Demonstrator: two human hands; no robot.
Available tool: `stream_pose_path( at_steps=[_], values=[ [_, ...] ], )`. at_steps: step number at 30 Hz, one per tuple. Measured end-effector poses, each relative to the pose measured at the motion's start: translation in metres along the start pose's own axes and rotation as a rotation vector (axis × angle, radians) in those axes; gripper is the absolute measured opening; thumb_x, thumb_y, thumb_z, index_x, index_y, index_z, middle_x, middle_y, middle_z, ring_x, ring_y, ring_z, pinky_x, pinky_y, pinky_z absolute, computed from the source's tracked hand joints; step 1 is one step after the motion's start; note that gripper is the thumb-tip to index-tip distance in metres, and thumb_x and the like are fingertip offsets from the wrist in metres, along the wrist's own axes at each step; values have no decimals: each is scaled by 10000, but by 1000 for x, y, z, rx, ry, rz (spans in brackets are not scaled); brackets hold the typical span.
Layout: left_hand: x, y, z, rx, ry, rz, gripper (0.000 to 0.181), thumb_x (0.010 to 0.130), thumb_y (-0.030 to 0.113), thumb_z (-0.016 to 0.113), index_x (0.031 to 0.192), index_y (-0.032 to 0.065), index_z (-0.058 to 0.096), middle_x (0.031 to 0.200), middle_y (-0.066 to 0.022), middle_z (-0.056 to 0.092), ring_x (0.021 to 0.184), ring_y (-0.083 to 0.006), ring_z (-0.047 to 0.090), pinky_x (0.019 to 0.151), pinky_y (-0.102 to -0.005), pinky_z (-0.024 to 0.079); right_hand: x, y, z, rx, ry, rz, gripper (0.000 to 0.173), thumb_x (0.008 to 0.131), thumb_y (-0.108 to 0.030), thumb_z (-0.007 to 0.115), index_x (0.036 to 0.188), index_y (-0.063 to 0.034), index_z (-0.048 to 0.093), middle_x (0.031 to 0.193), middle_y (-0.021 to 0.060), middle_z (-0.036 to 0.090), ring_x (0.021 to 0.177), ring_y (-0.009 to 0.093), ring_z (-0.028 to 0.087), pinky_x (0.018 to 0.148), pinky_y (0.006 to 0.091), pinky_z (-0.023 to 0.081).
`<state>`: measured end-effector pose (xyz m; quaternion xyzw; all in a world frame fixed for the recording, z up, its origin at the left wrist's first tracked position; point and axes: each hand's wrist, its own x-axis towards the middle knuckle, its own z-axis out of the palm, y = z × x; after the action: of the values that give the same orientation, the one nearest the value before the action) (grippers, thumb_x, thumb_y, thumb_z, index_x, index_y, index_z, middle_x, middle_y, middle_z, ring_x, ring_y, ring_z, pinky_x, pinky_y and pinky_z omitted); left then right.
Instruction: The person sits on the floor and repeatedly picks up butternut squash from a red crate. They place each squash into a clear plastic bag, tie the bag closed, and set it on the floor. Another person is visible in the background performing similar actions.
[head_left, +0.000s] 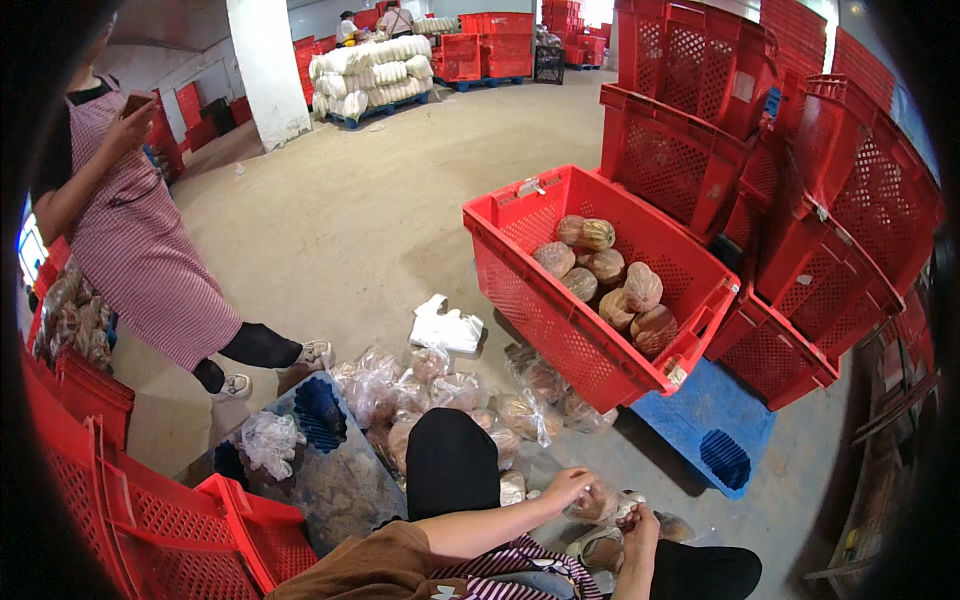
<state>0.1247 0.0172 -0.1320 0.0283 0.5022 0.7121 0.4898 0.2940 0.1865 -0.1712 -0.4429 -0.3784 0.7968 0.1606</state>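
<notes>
Low in the view, between my knees, a clear plastic bag (594, 502) with a brownish squash in it is held between both hands. My left hand (571, 486) grips the bag at its left side. My right hand (639, 521) pinches the plastic at its right end. Several bagged squashes (442, 390) lie on the floor beyond my knees, one with a knotted top (531, 416). A red plastic crate (555, 330) holds several loose squashes (615, 277). A stack of white plastic bags (448, 330) lies on the floor.
Stacked red crates (667, 161) stand at the right, above a blue plastic pallet (712, 420). Crumpled clear bags (271, 442) lie on another pallet (337, 480) at the left. A person in a checked apron (135, 247) stands at the left. Wrapped white produce (371, 75) is piled further back.
</notes>
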Motion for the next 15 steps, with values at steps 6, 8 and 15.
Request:
stream_pose_path(
  at_steps=[6,8,15],
  values=[
    [12,-37,28,86,-68,-143,255,954,259,574,1033,23,626,954,-76,675,602,-154,612,572,-278,501,-53,-29,58,-168,-76,-122,310,991,-316,499,1092,-47,613,953,92,645,738,200,608,669,350,516],
    [9,-36,39,93,-98,-175,275,959,262,581,1103,31,619,970,-78,675,620,-158,627,574,-278,502,-34,-16,48,-217,-112,-100,371,995,-342,501,1200,-50,600,980,81,648,819,193,625,664,333,518],
    [25,-31,34,256,-113,-61,336,940,388,591,953,54,633,829,-52,666,611,-142,601,557,-270,481,5,-10,62,-282,-188,-5,363,1016,-347,488,981,-39,676,807,36,643,647,121,554,553,275,433]
  ],
)
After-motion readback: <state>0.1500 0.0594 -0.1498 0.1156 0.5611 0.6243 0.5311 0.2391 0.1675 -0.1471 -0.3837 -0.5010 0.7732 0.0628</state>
